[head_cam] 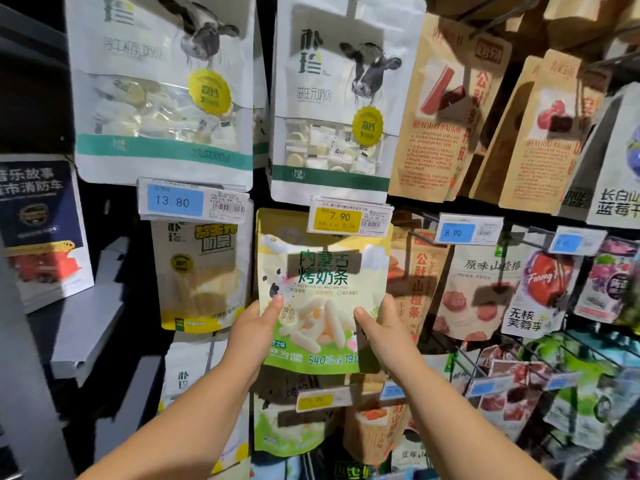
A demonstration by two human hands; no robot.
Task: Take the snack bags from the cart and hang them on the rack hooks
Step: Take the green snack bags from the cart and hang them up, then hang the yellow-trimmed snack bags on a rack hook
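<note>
A yellow-and-green snack bag of milk sticks [322, 289] is held up against the rack, its top edge tucked behind the yellow 7.90 price tag [349, 216]. My left hand [258, 323] grips its lower left side, thumb on the front. My right hand [379, 323] grips its lower right side, thumb also on the front. The hook behind the tag is hidden by the tag and the bag. The cart is out of view.
Hanging bags surround it: white cow-print bags [332, 109] above, a yellow-banded bag [201, 275] to the left, brown hawthorn bags [415, 282] to the right, and a similar green bag [291, 417] below. Wire hooks with blue price tags [460, 232] stick out on the right. A grey shelf [90, 327] stands at left.
</note>
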